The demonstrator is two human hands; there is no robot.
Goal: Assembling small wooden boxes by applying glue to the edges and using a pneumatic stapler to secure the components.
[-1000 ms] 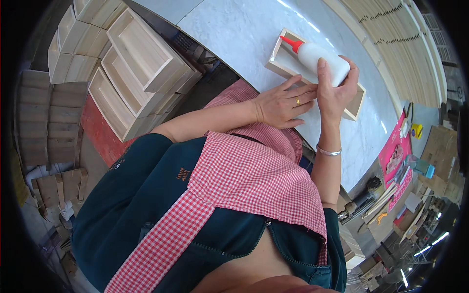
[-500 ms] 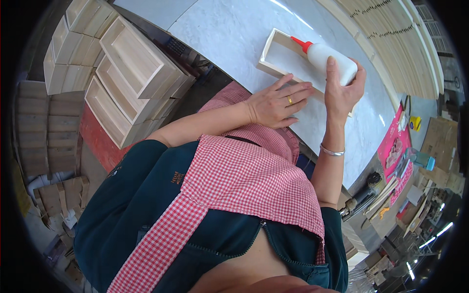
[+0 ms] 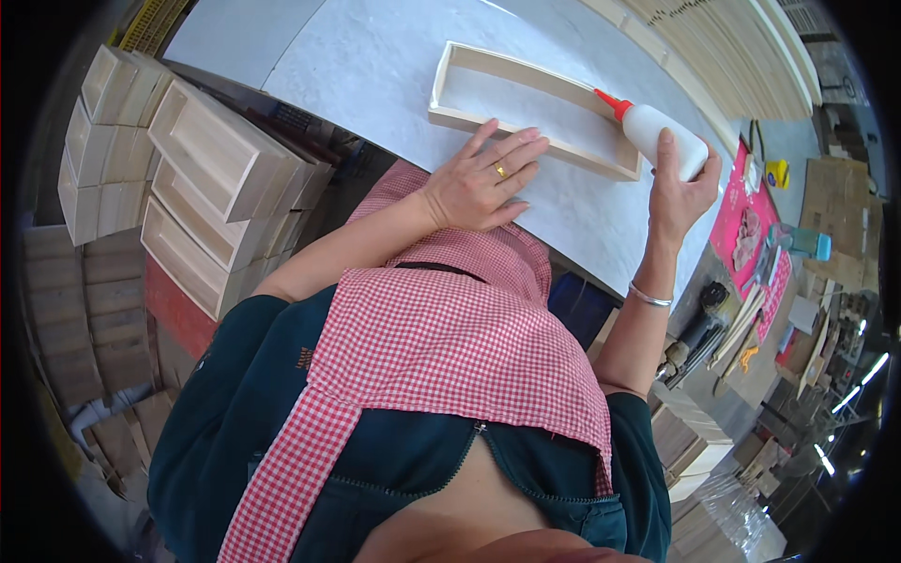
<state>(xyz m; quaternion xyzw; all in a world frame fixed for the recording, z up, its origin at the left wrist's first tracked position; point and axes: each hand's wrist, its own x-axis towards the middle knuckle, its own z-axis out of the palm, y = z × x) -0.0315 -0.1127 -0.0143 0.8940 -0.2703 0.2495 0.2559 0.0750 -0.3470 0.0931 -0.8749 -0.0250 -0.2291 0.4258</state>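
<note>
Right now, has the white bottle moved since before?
Yes, the white bottle went right: its red tip was near the left end of the wooden frame, now nearer the right.

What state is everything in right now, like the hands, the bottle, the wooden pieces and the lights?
Wooden frame: lying on the tabletop, top open.
White bottle: tilted, red nozzle fitted.
Left hand: open, fingers spread at the frame's near side.
Right hand: closed around the bottle.
Wooden boxes: stacked, open faces showing.
Tube light: lit.
</note>
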